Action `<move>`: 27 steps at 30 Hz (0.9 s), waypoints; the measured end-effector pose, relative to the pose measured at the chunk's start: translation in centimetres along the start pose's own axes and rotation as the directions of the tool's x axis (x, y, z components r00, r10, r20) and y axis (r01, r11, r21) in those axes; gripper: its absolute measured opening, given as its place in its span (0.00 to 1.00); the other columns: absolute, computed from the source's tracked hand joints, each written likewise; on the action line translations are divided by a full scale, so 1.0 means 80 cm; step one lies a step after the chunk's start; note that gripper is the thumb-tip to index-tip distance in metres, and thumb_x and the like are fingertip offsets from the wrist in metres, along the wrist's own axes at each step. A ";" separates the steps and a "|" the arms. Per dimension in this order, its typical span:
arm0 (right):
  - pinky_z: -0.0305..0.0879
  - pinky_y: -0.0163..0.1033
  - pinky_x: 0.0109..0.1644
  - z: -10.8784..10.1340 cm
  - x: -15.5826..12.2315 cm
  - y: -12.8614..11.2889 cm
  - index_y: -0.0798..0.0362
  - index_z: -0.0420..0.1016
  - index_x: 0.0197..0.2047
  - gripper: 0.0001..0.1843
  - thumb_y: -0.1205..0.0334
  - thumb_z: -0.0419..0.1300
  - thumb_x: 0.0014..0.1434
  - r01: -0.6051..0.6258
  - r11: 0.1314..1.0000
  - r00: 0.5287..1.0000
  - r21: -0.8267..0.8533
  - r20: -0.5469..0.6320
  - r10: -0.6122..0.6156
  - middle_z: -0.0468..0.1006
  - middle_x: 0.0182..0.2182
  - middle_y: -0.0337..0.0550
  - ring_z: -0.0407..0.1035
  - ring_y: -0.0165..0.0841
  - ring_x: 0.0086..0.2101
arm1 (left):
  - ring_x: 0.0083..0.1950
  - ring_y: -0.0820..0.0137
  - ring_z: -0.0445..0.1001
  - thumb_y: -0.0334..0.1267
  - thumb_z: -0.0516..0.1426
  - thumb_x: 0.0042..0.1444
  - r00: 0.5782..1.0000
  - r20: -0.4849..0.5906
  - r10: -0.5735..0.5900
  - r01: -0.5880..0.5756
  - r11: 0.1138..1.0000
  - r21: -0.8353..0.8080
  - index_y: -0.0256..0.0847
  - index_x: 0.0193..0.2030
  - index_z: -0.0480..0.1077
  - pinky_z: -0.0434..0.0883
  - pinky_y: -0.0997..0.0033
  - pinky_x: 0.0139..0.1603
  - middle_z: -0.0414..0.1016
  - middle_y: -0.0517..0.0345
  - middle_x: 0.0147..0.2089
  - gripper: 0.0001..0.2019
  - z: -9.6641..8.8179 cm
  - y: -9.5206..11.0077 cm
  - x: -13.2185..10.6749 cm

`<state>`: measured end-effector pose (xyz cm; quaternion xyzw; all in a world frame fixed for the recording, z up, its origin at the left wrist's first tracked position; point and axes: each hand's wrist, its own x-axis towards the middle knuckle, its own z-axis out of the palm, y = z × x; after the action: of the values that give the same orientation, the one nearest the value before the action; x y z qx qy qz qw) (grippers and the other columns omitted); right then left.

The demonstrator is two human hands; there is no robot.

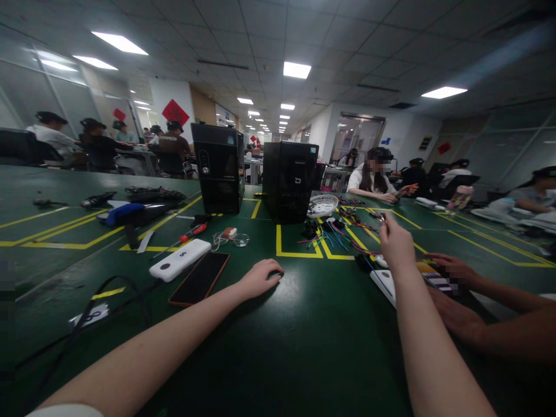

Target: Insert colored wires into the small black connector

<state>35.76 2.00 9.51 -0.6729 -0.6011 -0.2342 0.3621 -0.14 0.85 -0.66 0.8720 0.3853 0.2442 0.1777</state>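
My left hand (260, 278) rests on the green table (304, 336), fingers loosely curved with a gap between thumb and forefinger. No object shows in it. A phone (200, 279) with a dark screen and a white power bank (181, 259) lie to its left. Held out on the right, my right hand (397, 242) has its fingertips pinched together. Something small and shiny shows at the tips, too small to name. Just beyond that hand are loose coloured wires (334, 234). Beneath my right forearm sits a white device (384, 284), partly covered.
Two black computer cases (218, 168) stand ahead, with a white basket (322, 205) beside the right one. Glasses (241, 239), a red-handled screwdriver (193, 233) and black cables (104, 289) lie left. Another person's hands (460, 315) work close on my right; someone sits across the table.
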 end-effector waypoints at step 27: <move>0.62 0.31 0.29 0.062 -0.024 0.078 0.57 0.76 0.43 0.17 0.65 0.53 0.52 -0.190 0.975 0.767 -0.118 0.602 0.222 0.77 0.29 0.46 0.69 0.30 0.26 | 0.49 0.65 0.68 0.38 0.53 0.56 0.999 -0.021 0.030 -0.030 1.000 0.005 0.42 0.44 0.71 0.63 0.63 0.53 0.71 0.54 0.46 0.10 0.008 -0.009 0.004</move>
<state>40.94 4.48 3.69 -0.7829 -0.6021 0.0221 0.1551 -0.04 1.48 -1.45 0.8754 0.3747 0.2553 0.1676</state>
